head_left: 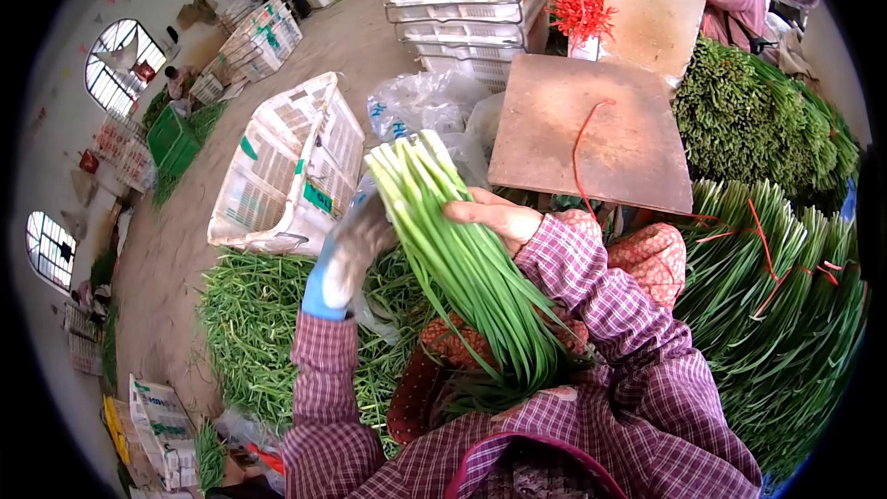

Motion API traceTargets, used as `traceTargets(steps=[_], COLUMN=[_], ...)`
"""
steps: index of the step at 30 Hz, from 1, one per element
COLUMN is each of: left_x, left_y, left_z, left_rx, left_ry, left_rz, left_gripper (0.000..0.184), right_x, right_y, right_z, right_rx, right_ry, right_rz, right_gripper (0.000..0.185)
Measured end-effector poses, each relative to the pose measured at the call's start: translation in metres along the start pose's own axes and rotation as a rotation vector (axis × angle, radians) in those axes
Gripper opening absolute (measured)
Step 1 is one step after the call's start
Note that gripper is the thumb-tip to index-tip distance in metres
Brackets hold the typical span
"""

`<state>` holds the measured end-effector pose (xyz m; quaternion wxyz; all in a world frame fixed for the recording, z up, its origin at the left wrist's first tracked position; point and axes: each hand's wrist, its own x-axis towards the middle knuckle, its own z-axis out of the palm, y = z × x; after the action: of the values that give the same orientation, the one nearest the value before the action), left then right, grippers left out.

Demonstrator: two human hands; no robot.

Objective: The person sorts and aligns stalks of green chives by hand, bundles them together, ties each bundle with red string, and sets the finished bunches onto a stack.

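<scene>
The bunch of green stalks (462, 263) is in the right grip (499, 218), clamped around it. The left grip (358, 245), blurred, is beside the bunch; its closing I cannot tell. Beyond the right grip is a brown tabletop (637, 143).

The bunch of stalks (453, 231) runs from whitish ends to deep green leaves. Left of the bunch, a white crate (336, 140) bears green tape (319, 198); right of the bunch, a sleeve (591, 277) is checked purple and white, a board (545, 129) brown.
</scene>
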<state>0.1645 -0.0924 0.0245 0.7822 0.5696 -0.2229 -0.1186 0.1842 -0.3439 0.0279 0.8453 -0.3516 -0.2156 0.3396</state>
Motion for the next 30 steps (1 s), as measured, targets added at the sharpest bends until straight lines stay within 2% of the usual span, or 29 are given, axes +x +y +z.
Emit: traceTargets(steps=[1, 2, 3, 4, 5, 6, 8, 10, 11, 13, 14, 16, 17, 19, 20, 21, 23, 24, 25, 27, 29, 30], left_x=[0.009, 0.021, 0.024, 0.034, 0.047, 0.056, 0.063, 0.066, 0.066, 0.067, 0.070, 0.067, 0.063, 0.051, 0.043, 0.035, 0.022, 0.019, 0.017, 0.014, 0.014, 0.014], left_y=[0.002, 0.016, 0.010, 0.013, 0.015, 0.003, 0.013, 0.037, 0.055, 0.090, 0.106, 0.141, 0.158, 0.187, 0.200, 0.210, 0.217, 0.220, 0.220, 0.216, 0.210, 0.206], left_z=[0.007, 0.024, 0.021, 0.019, 0.016, -0.004, 0.008, 0.037, 0.055, 0.044, 0.021, -0.016, -0.029, -0.067, -0.087, -0.103, -0.098, -0.109, -0.119, -0.130, -0.127, -0.132], left_rx=[0.055, 0.126, 0.045, 0.056, 0.064, -0.046, -0.158, -0.264, -0.311, -0.132, -0.160, -0.176, -0.162, -0.198, -0.175, -0.165, -0.024, -0.028, -0.034, -0.058, -0.047, -0.047], left_ry=[0.064, 0.146, 0.213, 0.150, 0.082, 0.119, 0.163, 0.165, 0.145, 0.121, 0.096, 0.108, 0.147, 0.145, 0.210, 0.267, 0.495, 0.500, 0.505, 0.466, 0.522, 0.455], left_rz=[0.045, -0.010, -0.012, -0.056, -0.102, -0.085, -0.083, -0.022, 0.042, 0.123, 0.189, 0.349, 0.443, 0.513, 0.522, 0.554, 0.574, 0.619, 0.663, 0.687, 0.678, 0.669], left_gripper=[0.076, 0.071, 0.063, 0.056, 0.048, 0.042, 0.033, 0.029, 0.029, 0.038, 0.036, 0.027, 0.020, 0.020, 0.016, 0.014, 0.013, 0.011, 0.010, 0.008, 0.007, 0.009], right_x=[0.004, 0.009, 0.014, 0.018, 0.020, 0.019, 0.030, 0.040, 0.042, 0.046, 0.045, 0.042, 0.041, 0.025, 0.020, 0.004, -0.009, -0.015, -0.026, -0.029, -0.026, -0.026], right_y=[0.001, 0.000, -0.002, -0.009, -0.012, -0.018, -0.019, -0.021, -0.029, -0.041, -0.039, -0.030, -0.016, 0.000, 0.013, 0.010, 0.019, 0.031, 0.025, 0.018, -0.004, -0.014], right_z=[0.005, 0.007, 0.010, 0.015, 0.020, 0.026, 0.017, 0.021, 0.028, 0.037, 0.036, 0.023, 0.002, -0.035, -0.068, -0.061, -0.100, -0.138, -0.127, -0.121, -0.091, -0.069], right_rx=[0.010, -0.169, -0.346, -0.513, -0.617, -0.655, -0.707, -0.677, -0.707, -0.687, -0.683, -1.136, -1.141, -1.242, -1.326, -1.299, -1.562, -1.542, -1.589, -1.666, -1.643, -1.657], right_ry=[-0.005, -0.015, -0.022, -0.053, -0.020, 0.013, 0.038, -0.014, -0.029, -0.138, -0.144, -0.065, -0.109, 0.056, 0.081, 0.275, 0.310, 0.257, 0.347, 0.533, 0.570, 0.586], right_rz=[0.008, 0.074, 0.140, 0.218, 0.166, 0.125, 0.120, 0.010, 0.072, 0.225, 0.220, 0.075, 0.021, 0.080, -0.023, 0.101, 0.193, 0.107, 0.085, -0.093, -0.180, -0.280], right_gripper=[0.059, 0.060, 0.061, 0.066, 0.073, 0.077, 0.086, 0.096, 0.093, 0.089, 0.089, 0.079, 0.070, 0.055, 0.049, 0.041, 0.030, 0.030, 0.030, 0.032, 0.036, 0.037])
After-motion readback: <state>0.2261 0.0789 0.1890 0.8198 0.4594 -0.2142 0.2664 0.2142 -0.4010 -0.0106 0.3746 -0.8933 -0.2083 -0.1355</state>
